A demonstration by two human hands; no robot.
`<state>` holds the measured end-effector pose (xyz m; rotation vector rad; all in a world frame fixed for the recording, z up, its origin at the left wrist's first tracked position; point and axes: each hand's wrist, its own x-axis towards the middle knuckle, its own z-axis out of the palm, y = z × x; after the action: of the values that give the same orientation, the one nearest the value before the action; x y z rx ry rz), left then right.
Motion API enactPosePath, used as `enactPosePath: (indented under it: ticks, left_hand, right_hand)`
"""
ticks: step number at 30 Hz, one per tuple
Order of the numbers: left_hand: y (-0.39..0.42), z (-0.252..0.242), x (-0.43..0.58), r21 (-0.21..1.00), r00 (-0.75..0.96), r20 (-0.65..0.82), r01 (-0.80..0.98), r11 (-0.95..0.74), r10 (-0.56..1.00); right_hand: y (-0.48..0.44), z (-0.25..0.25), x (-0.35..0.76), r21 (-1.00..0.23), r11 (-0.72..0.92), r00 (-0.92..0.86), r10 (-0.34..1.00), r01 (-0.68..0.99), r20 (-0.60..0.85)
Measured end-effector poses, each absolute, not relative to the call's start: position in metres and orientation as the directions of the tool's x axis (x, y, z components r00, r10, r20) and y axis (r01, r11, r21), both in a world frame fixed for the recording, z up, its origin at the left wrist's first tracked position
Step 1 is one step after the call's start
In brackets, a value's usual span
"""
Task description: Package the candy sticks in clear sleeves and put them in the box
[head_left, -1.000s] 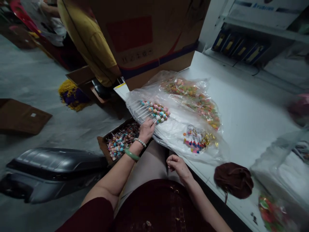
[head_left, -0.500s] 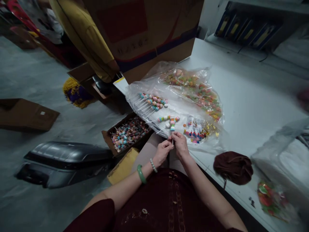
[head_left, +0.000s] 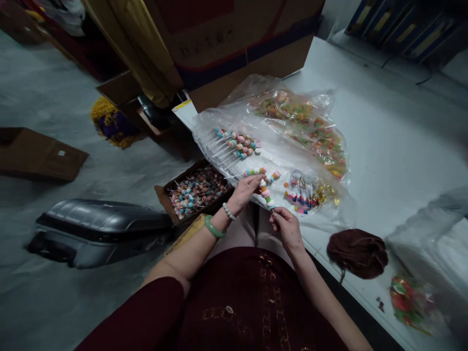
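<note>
In front of my lap is a candy skewer (head_left: 266, 196) of pastel pieces on a stick, tilted. My right hand (head_left: 288, 228) pinches its stick below the lowest piece. At the upper end, my left hand (head_left: 245, 191) has its fingers closed at the white top piece. Just beyond, another candy skewer (head_left: 255, 172) and a short row of candy pieces (head_left: 273, 176) lie on the clear plastic sheet (head_left: 278, 156). A pile of finished-looking skewers (head_left: 239, 144) rests farther back, sticks to the left. Printed wrappers (head_left: 300, 192) and gold ties (head_left: 326, 193) lie to the right.
A large plastic bag of colourful candies (head_left: 307, 126) lies behind, before a big cardboard box (head_left: 248, 48). An open box of candy skewers (head_left: 197, 190) stands left of my legs. A grey suitcase (head_left: 106, 224) is on the floor. A dark brown cloth bundle (head_left: 357, 253) lies right.
My left hand has moved up from the stick to the skewer's top end. My right hand has shifted down and right with the stick, and the skewer now tilts. The view has shifted slightly.
</note>
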<state>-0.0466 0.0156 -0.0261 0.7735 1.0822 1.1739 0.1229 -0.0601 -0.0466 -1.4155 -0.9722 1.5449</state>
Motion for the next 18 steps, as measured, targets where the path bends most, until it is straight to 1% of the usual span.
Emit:
enactPosePath:
  ticks: [3, 9, 11, 13, 16, 18]
  left_hand:
    - [0.016, -0.031, -0.039, 0.879, 0.006, -0.294, -0.392, 0.273, 0.956]
    - [-0.001, -0.032, -0.026, 0.819, -0.021, -0.419, -0.439, 0.368, 0.908]
    - [-0.003, -0.029, -0.023, 0.809, -0.038, -0.438, -0.452, 0.375, 0.898]
    - [-0.003, -0.026, -0.023, 0.791, -0.02, -0.456, -0.467, 0.395, 0.89]
    - [0.002, -0.023, -0.024, 0.732, 0.062, -0.503, -0.5, 0.463, 0.862]
    - [0.005, -0.022, -0.023, 0.723, 0.091, -0.503, -0.499, 0.477, 0.859]
  right_hand:
    - [-0.062, -0.044, 0.123, -0.922, -0.385, -0.038, 0.923, -0.032, -0.384]
    - [-0.067, -0.048, 0.116, -0.905, -0.421, 0.001, 0.907, 0.058, -0.422]
    - [-0.069, -0.05, 0.113, -0.911, -0.409, 0.007, 0.912, 0.042, -0.409]
    - [-0.07, -0.051, 0.113, -0.92, -0.391, 0.005, 0.92, 0.026, -0.391]
    - [-0.071, -0.05, 0.121, -0.939, -0.327, 0.003, 0.945, 0.108, -0.328]
    - [-0.072, -0.047, 0.128, -0.942, -0.285, 0.006, 0.957, 0.177, -0.289]
